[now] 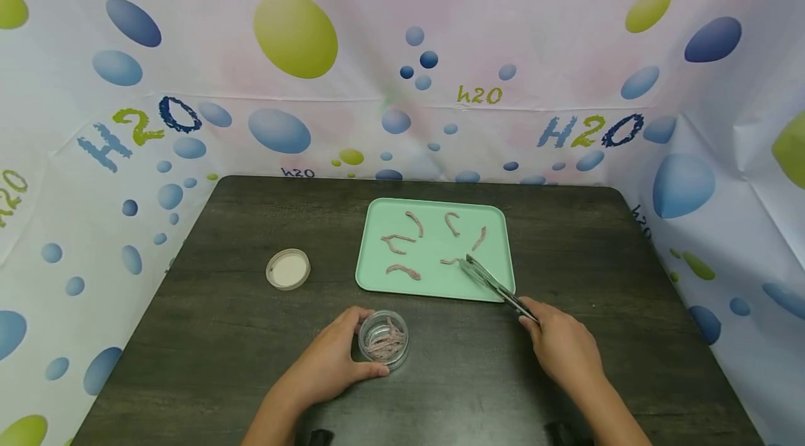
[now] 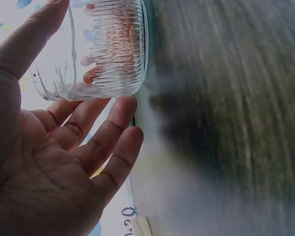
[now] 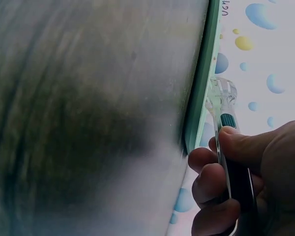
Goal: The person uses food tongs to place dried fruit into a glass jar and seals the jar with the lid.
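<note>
The dark wood-grain table (image 1: 251, 334) lies under my two forearms, with a bubble-printed sheet (image 1: 295, 33) hung around it on three sides. On it, past my hands, sits one mint-green tray (image 1: 377, 271), and my right hand (image 1: 562, 348) comes in from the lower right, angled up toward that tray's near right corner. Its fingers (image 3: 211, 179) are curled tight around the handle of one pair of metal tongs (image 1: 497, 285), thumb pressed along the top, and the tong tips reach over the tray's edge to a pink strip near them; whether they touch it I cannot tell. My left hand (image 1: 333, 362) comes in from the lower left and rests on the table with the palm facing right, fingers (image 2: 108, 132) only loosely bent and spread, cupping the left side of one small clear ribbed jar (image 1: 383, 339); the thumb lies against its far side and the fingertips against its near side. The jar stands upright on the table, just in front of the tray's near edge, and holds a small heap of pink strips I cannot count. One round lid (image 1: 288, 269) lies flat to the left of the tray, well apart from both hands. On the tray I count six pink worm-like strips (image 1: 402, 270), scattered and apart from one another.
</note>
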